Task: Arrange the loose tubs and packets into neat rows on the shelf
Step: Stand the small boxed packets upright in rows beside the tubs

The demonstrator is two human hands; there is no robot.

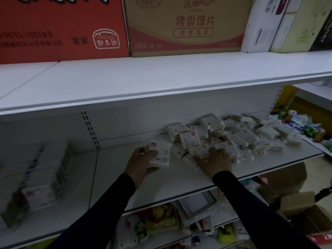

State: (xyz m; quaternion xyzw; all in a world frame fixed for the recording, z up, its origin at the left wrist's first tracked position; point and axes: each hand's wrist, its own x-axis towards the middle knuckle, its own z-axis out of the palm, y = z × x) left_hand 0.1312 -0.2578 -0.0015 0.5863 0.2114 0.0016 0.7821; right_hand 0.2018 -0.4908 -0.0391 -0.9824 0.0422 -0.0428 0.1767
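A heap of small white packets [239, 135] with red labels lies loose on the right half of the white shelf [170, 178]. My left hand [142, 162] grips a small upright stack of these packets [159, 153] at the heap's left edge. My right hand [213, 160] lies palm down on the front of the heap, its fingers curled over a packet [201, 151]. At the far left of the shelf, blurred, stands a neat row of the same packets [45, 177].
Red [59, 27] and brown [185, 26] cartons stand on the shelf above. Colourful snack packs [305, 126] lie on the neighbouring shelf to the right. Mixed goods [170, 220] fill the shelves below. Cardboard boxes [305, 209] sit on the floor at right.
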